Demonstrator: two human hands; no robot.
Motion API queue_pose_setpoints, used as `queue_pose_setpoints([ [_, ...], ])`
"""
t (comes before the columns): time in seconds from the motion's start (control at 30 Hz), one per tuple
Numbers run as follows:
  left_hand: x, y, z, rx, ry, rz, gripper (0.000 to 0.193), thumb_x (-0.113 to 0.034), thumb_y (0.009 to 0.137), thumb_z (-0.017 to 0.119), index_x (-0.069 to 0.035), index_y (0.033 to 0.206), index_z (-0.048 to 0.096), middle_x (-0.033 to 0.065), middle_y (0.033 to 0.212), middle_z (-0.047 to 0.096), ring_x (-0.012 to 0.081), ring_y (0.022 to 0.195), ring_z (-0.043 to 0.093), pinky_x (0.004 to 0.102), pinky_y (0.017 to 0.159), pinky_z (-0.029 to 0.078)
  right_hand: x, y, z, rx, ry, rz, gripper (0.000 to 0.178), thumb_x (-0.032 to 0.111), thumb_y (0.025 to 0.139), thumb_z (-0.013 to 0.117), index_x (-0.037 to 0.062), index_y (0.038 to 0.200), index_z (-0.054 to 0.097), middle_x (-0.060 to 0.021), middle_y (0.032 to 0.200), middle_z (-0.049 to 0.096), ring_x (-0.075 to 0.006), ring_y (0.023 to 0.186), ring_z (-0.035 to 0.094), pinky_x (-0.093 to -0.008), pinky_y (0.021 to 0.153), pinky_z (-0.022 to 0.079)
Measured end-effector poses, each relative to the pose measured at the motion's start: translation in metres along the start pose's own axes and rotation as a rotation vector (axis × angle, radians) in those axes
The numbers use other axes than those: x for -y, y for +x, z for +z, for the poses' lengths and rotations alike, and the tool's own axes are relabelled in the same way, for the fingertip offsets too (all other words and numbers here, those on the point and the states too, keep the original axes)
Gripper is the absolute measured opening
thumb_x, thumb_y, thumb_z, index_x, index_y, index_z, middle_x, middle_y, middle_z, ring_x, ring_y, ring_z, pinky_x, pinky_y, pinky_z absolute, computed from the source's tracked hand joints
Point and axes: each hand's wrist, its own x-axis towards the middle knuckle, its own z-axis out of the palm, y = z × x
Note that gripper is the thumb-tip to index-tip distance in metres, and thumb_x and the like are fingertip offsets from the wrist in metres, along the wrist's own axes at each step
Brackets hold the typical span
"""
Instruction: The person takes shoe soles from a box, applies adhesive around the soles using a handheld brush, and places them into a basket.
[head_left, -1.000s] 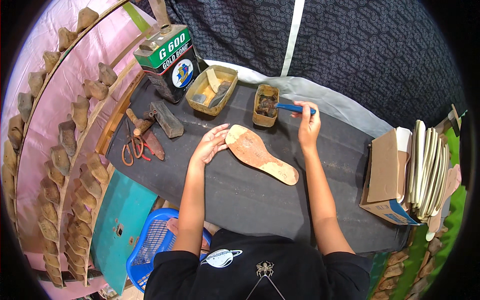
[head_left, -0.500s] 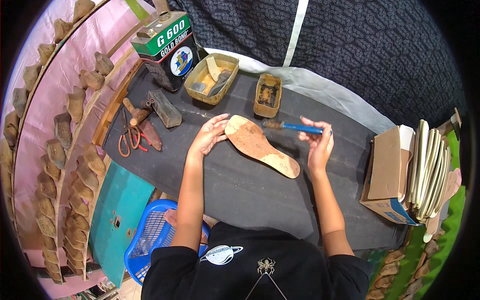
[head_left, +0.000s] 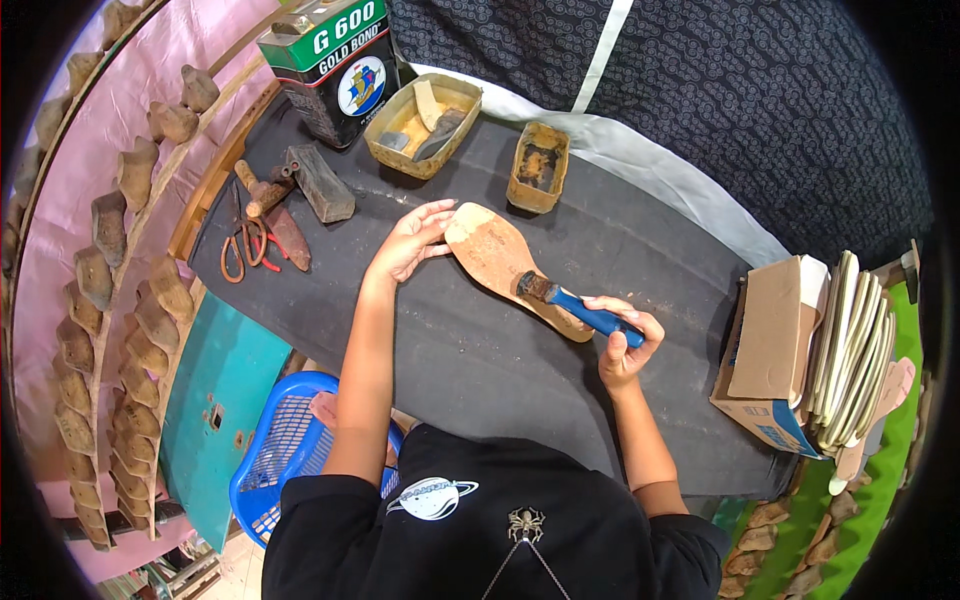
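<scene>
Between my hands lies a tan, shoe-sole-shaped insole (head_left: 490, 247), slanting from upper left to lower right, with a darker stained middle. My left hand (head_left: 410, 240) grips the wide end by its edge, fingers at the far side. My right hand (head_left: 630, 345) is closed round the blue handle of a brush (head_left: 598, 315). The brush's dark, crusted head rests on or just over the insole's narrow middle. Beyond them stands a small, stained rectangular tub (head_left: 538, 168), its inside brown with residue.
At the back left are a green-and-black metal can (head_left: 335, 75) and a larger tub (head_left: 425, 125) holding scraps. Scissors (head_left: 240, 250), a hammer (head_left: 262, 190) and a dark block (head_left: 320, 185) lie left. A cardboard box (head_left: 765, 340) with stacked soles stands right; a blue basket (head_left: 290, 450) sits below left.
My right hand has brought the brush from beside the small tub down to the insole's middle, turning its handle toward me. My left hand still holds the insole's wide end.
</scene>
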Motion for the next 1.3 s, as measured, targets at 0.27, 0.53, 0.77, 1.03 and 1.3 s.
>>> queue_pose_setpoints([
  [0.27,-0.001,-0.001,0.003,-0.002,0.005,0.002,0.04,-0.016,0.082,0.053,-0.005,0.118,0.039,0.003,0.106,0.051,0.0102,0.094,0.052,0.0265,0.077,0.046,0.001,-0.003,0.003,0.061,-0.023,0.04,0.023,0.021,0.087,0.044,0.0066,0.094,0.029,-0.0254,0.092,0.053,-0.0287,0.084,0.056,-0.0383,0.075,0.044],
  [0.53,-0.001,-0.001,0.002,0.007,0.022,0.005,0.043,-0.02,0.082,0.054,-0.006,0.119,0.039,0.0033,0.108,0.05,0.0103,0.096,0.051,0.0268,0.079,0.044,0.004,0.004,-0.002,0.144,-0.093,-0.041,0.023,0.014,0.082,0.051,0.0053,0.086,0.03,-0.0237,0.086,0.057,-0.0279,0.079,0.058,-0.0348,0.069,0.045],
  [0.77,-0.001,0.0,0.002,-0.005,0.003,0.012,0.038,-0.015,0.083,0.052,-0.005,0.117,0.04,0.0052,0.107,0.05,0.0123,0.095,0.051,0.0283,0.078,0.045,0.008,0.006,-0.014,0.055,-0.197,-0.053,0.021,0.003,0.076,0.05,0.0058,0.083,0.03,-0.019,0.074,0.059,-0.0227,0.064,0.058,-0.0309,0.059,0.045],
  [1.03,0.001,0.0,0.001,0.0,0.033,0.011,0.041,-0.017,0.083,0.053,-0.005,0.119,0.039,0.0043,0.11,0.05,0.0108,0.095,0.052,0.0256,0.078,0.044,0.002,0.004,-0.002,0.06,-0.12,0.074,0.023,0.001,0.079,0.048,0.0052,0.089,0.028,-0.0221,0.088,0.056,-0.0254,0.081,0.058,-0.0341,0.073,0.045],
  [1.3,0.003,0.001,0.0,-0.012,0.008,0.032,0.04,-0.015,0.083,0.052,-0.004,0.119,0.038,0.0045,0.108,0.051,0.01,0.093,0.053,0.0235,0.075,0.047,0.004,0.006,-0.021,0.027,-0.157,0.049,0.016,0.0,0.075,0.047,0.0047,0.082,0.033,-0.0166,0.071,0.058,-0.0198,0.063,0.058,-0.0306,0.06,0.047],
])
